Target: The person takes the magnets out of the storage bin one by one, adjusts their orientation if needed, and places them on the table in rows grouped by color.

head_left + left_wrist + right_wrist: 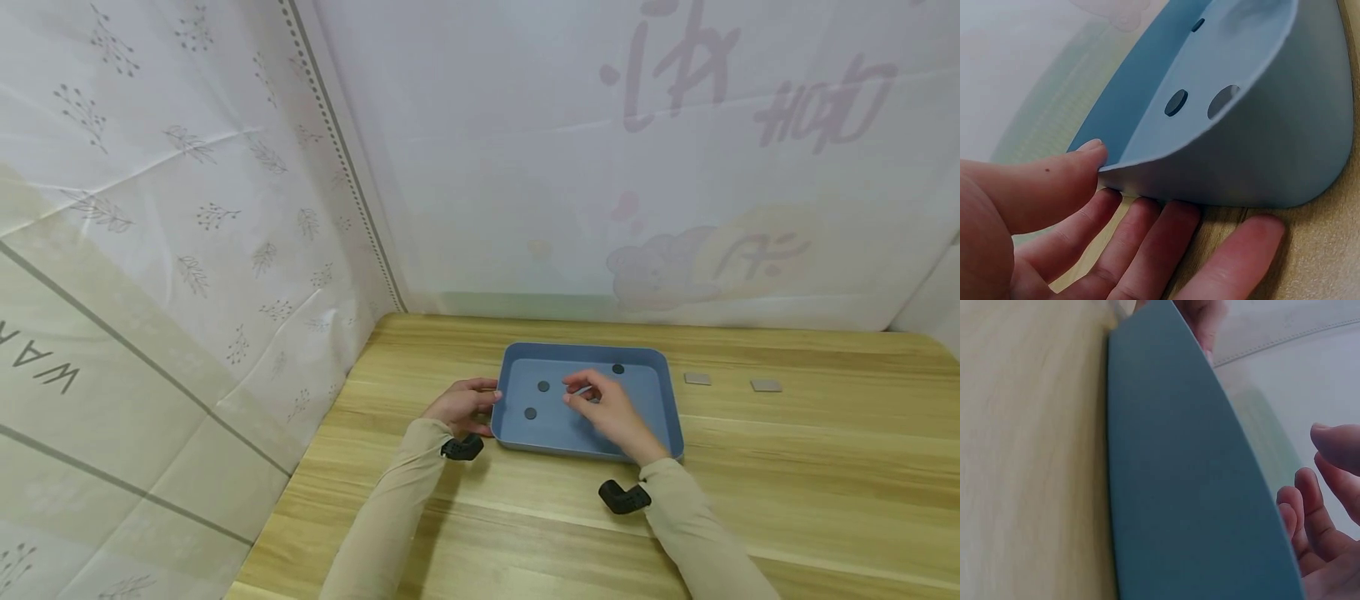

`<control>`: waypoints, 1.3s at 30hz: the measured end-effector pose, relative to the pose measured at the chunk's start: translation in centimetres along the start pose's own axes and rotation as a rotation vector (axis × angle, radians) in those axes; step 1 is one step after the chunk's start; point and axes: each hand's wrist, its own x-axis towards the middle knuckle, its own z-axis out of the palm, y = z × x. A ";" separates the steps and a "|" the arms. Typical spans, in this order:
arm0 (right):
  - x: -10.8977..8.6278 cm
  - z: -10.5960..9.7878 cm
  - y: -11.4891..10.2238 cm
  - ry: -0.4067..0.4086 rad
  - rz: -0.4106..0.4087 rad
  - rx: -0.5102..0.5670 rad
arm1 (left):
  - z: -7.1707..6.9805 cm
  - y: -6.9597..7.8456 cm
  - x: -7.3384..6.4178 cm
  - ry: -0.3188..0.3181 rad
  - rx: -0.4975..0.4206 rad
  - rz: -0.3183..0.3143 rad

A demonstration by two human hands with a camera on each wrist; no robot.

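Note:
A shallow blue rectangular tray rests on the wooden table. At its left end my left hand grips the wall, the thumb on the rim and the fingers against the outside in the left wrist view. Three dark round discs lie inside: one disc and another disc towards the left, a third disc by the far wall. Above the tray's middle hovers my right hand, fingers loosely bent. Thumb and forefinger are apart, with nothing visible between them in the right wrist view.
To the right of the tray lie two flat grey pieces, a nearer piece and a farther piece. A printed cloth hangs behind the wooden table, and another patterned cloth hangs along the left.

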 end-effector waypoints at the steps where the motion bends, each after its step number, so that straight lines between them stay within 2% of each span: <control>1: 0.1 0.3 0.0 -0.004 -0.001 0.000 | 0.0 0.0 0.0 0.000 0.003 0.000; 9: 0.9 2.1 0.3 -0.040 -0.005 -0.014 | 0.1 0.0 0.0 -0.002 0.010 0.003; 15: 1.5 3.0 0.6 -0.077 -0.028 -0.110 | 0.1 0.0 0.0 -0.002 0.011 -0.001; 26: 2.6 3.8 1.6 -0.131 -0.060 -0.192 | 0.1 -0.1 0.1 0.003 0.010 -0.005; 39: 2.9 4.4 1.2 -0.172 -0.093 -0.373 | 0.1 0.0 -0.1 0.005 0.019 -0.004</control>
